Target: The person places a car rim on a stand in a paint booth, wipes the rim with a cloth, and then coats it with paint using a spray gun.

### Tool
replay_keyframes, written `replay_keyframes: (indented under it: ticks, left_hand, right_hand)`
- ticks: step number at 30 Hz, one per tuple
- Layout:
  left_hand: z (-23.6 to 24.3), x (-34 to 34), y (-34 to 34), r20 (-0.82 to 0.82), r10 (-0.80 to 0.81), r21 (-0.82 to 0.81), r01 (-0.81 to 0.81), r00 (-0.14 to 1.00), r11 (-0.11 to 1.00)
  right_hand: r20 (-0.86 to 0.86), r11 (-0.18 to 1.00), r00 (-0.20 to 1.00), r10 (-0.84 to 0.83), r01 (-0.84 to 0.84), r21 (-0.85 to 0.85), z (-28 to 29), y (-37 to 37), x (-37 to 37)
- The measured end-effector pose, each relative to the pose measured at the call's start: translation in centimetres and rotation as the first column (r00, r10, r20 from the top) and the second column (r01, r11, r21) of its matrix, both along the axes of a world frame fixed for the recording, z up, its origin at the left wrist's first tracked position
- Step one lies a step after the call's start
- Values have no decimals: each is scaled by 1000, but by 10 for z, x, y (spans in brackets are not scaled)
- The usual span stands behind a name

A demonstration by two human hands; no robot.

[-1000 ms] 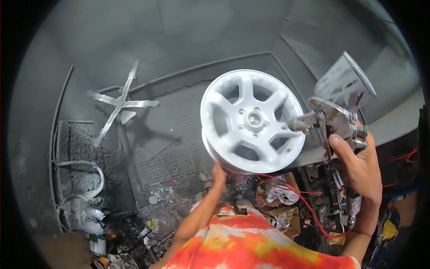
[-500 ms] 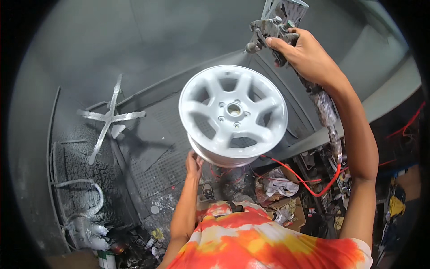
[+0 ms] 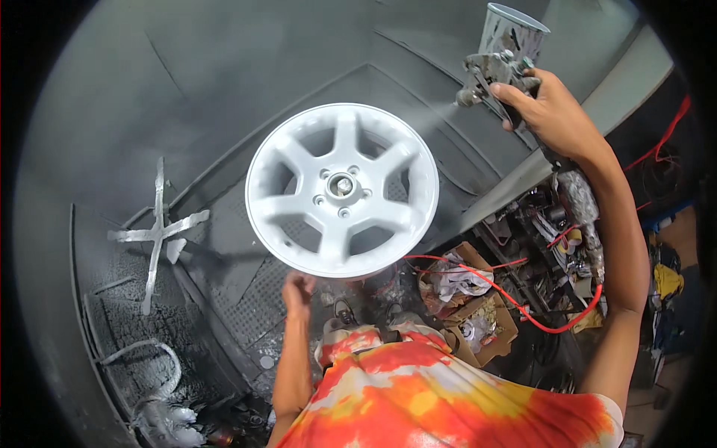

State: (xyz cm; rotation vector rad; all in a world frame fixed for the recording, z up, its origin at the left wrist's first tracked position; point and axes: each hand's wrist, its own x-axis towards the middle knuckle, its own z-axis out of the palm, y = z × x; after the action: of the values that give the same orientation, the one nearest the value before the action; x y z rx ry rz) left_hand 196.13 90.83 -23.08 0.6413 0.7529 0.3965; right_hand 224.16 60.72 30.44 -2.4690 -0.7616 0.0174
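Note:
A white-coated alloy wheel with several spokes is face up in front of me, its support hidden beneath it. At its near left edge, my left hand has its fingers curled against the underside of the rim, partly out of sight. Up at the right, my right hand is closed around a spray gun, thumb along its side. On top of the gun sits a paint-streaked cup. A pale mist leaves the nozzle toward the wheel's far right edge.
A paint-coated cross-shaped stand is to the left. The red air hose loops from the gun's wrapped handle line past cardboard boxes. Cluttered shelves stand at the right, and grey booth walls rise behind.
The spray gun and my right hand have moved right and slightly down. In the picture the wheel sits further left and its spokes have turned. Mist now shows clearly at the nozzle.

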Motion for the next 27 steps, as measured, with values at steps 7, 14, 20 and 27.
replay_keyframes:
  ticks: [7,14,20,27]
  left_hand:
    - [26,3,-112,-141,-239,99,253,961,962]
    - [23,-15,-144,-252,-792,-129,792,556,597]
    - [-39,-50,-121,-538,-693,25,831,480,556]
    - [-82,-55,-120,-629,-643,143,879,436,456]
  right_hand:
    - [-133,989,987,-85,100,106,-7,-64,-49]
    - [-327,962,929,-175,232,144,-7,-77,-101]
    - [-510,956,855,-92,219,194,-4,-72,-132]
    - [-485,927,861,152,46,372,-1,-4,-141]
